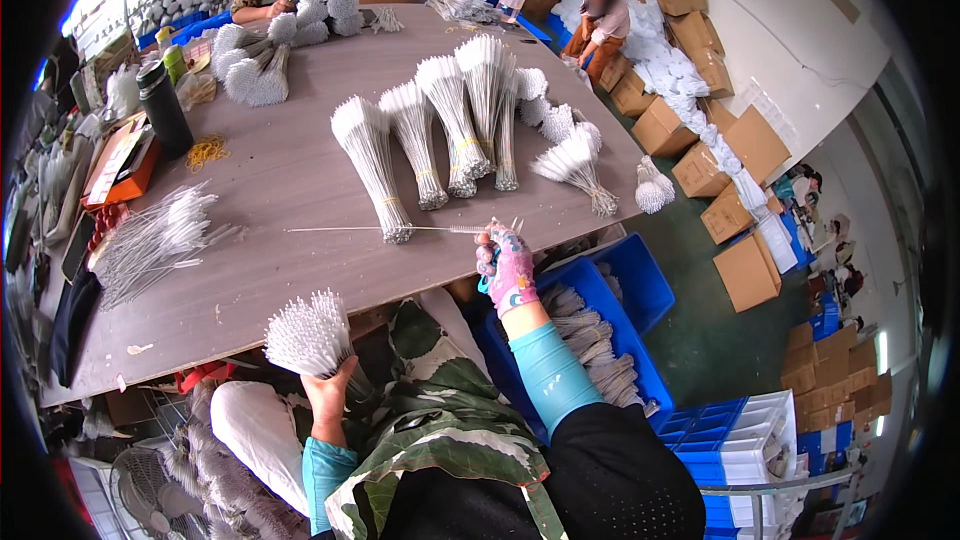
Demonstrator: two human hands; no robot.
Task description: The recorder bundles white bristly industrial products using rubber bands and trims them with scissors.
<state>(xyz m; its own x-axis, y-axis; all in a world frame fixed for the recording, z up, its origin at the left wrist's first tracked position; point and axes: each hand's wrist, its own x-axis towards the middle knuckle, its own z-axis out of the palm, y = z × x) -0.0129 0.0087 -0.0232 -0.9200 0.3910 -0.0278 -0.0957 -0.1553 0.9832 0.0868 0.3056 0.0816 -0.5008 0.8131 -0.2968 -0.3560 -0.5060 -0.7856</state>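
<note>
left hand (330, 392): grip closed round brush bundle (310, 335) | right hand (505, 265): grip pinching single brush (400, 229)

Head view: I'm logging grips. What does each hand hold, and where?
Left hand: bundle of white brushes, gripped at its lower stems. Right hand: single brush, by its end.

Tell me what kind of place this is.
Probably a small workshop where thin white brushes are bundled and packed. Tied bundles of brushes lie on a long work table, cardboard boxes are stacked along the floor, and blue crates of brushes stand beside the table.
</note>
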